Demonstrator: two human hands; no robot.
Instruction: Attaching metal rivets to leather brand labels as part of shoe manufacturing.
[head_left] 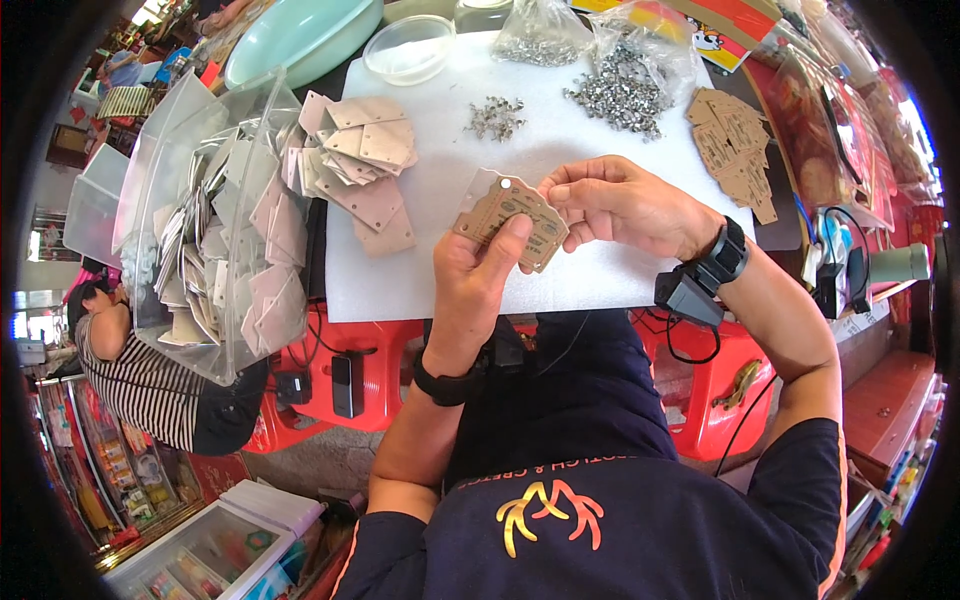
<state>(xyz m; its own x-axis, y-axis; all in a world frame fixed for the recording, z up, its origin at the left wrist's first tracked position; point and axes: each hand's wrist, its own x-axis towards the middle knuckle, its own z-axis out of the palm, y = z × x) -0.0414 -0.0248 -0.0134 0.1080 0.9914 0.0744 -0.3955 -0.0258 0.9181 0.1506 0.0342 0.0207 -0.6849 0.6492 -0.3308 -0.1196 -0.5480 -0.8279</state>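
My left hand (470, 280) grips a brown printed card (525, 212) over the white foam sheet (400, 290), thumb on its printed face. A pale card (478, 188) shows behind the brown one, along its left side. My right hand (635, 208) is closed in a pinch at the upper right edge of the card; what is between its fingertips is too small or hidden to name. Ahead lie a small pile of shiny metal clips (495, 118) and a larger heap of them (622, 92). Pale cards (370, 150) are stacked at left, brown cards (733, 150) at right.
A clear plastic bin (228, 365) full of pale cards stands at the left edge. Behind are a teal basin (300, 45), a round clear tub (410, 48) and plastic bags (540, 35). Red stools (385, 385) stand below the work surface. Another person (110, 325) sits at far left.
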